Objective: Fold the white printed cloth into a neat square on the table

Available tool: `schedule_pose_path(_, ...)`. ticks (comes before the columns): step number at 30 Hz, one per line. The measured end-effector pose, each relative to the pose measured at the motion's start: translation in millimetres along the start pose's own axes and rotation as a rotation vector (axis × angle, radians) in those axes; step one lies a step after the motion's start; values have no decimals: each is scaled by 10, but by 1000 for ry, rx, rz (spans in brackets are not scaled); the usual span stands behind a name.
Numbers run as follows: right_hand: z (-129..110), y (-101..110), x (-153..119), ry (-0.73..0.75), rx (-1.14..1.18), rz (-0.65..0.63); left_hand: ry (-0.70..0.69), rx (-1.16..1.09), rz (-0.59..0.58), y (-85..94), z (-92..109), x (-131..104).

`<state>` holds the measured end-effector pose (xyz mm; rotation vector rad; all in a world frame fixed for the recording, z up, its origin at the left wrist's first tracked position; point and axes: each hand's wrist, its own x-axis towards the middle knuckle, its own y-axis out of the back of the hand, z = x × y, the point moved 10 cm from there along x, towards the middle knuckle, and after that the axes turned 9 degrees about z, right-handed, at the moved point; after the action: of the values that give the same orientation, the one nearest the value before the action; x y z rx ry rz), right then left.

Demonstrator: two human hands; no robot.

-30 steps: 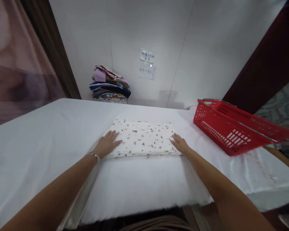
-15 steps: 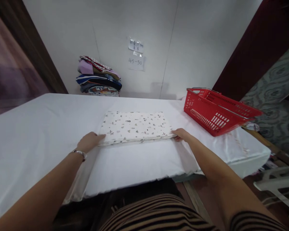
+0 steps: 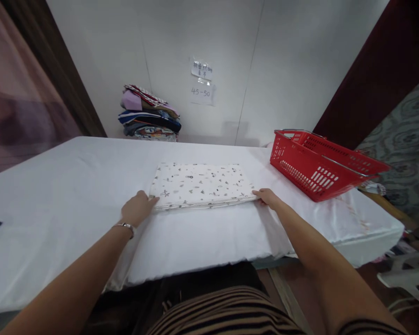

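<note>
Background: a pale panelled wall (image 3: 230, 51) behind a desk (image 3: 73, 186) draped in white fabric; a pink curtain (image 3: 17, 79) hangs at left, a dark red panel (image 3: 363, 74) stands at right.
Left hand (image 3: 138, 208): arm extended forward, palm downward, wrist slightly bent; grip clamped on the cloth's near left corner, thumb on top, the other fingers largely hidden.
Right hand (image 3: 266, 197): arm extended forward and inward; grip clamped on the near right corner, thumb above, fingers curled beneath the edge.
Folded cloth (image 3: 202, 184): count one; white with small grey-brown motifs, several layers visible along the near edge; located flat on the desk between both hands.
Bracelet (image 3: 127, 226): count one, on the left wrist.
Red basket (image 3: 307, 163): count one, on the desk to the right of the cloth, well apart from it.
Fabric stack (image 3: 150, 116): count one, against the wall beyond the desk's far edge; number of pieces cannot be told.
Paper notices: count two, on the wall; upper sheet (image 3: 201, 70) bears handwritten characters, not fully legible; lower sheet (image 3: 201, 94) reads "45-50".
</note>
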<state>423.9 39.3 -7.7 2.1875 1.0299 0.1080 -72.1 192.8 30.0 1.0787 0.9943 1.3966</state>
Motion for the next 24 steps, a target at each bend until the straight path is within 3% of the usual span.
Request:
schedule_pose_path(8,62,154,96,151,-271,73,-26,-104,-26,-31,44,-322)
schedule_pose_path(12,-8,208,49,280,-525,164,15,-112,-20,-42,-24,-367)
schedule_pose_path(15,-215,235,-131,485,-562,315,-36,-120,109,72,27,-358)
schedule_pose_path(17,-425,115,-334,713,-453,314,-187,-133,247,189,242,-399)
schedule_pose_path(19,-609,-90,-548,929,-317,205,-429,-168,320,230,604,-518)
schedule_pose_path(22,-771,-326,-738,1090,-191,72,-716,-221,280,135,1114,-728)
schedule_pose_path(24,-799,-415,-745,1094,-195,46,-783,-231,233,51,1317,-794)
